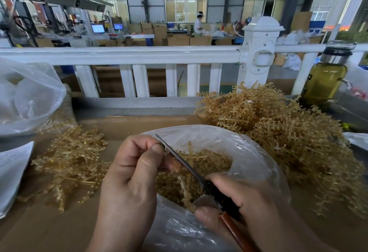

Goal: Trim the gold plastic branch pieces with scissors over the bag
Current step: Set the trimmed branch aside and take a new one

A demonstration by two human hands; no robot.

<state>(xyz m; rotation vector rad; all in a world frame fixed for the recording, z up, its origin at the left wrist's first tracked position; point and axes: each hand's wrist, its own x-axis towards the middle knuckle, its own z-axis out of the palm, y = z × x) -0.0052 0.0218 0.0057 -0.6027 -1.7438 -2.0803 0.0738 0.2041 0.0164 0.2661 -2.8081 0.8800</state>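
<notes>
- Although the bag point(249, 152) is the mark for every place given below, the biggest thing is the large heap point(288, 132) of gold branches, which lies just to the right of the bag and touches its far rim; it is probably the stock waiting to be cut
- the bag itself is clear plastic; its mouth gapes towards the person, with gold trimmings inside
- a smaller heap point(73, 160) lies left of the bag, apart from it
- the left hand point(129, 172) hovers over the bag's left rim, fingers curled, with thumb and forefinger pressed together in a pinch
- the right hand point(249, 202) sits over the bag's near right side, fingers wrapped round the handles of the scissors point(189, 164)
- the scissors slant across the bag's mouth from near right to far left, tip just beyond the left thumb; whether the blades are parted I cannot tell
- the branch piece point(184, 190) hangs from the left fingers above the bag's mouth; its long axis runs towards the person, crossing under the blade; by my reading the cut turns on this crossing, and the left hand is the nearer one to feed the piece
</notes>
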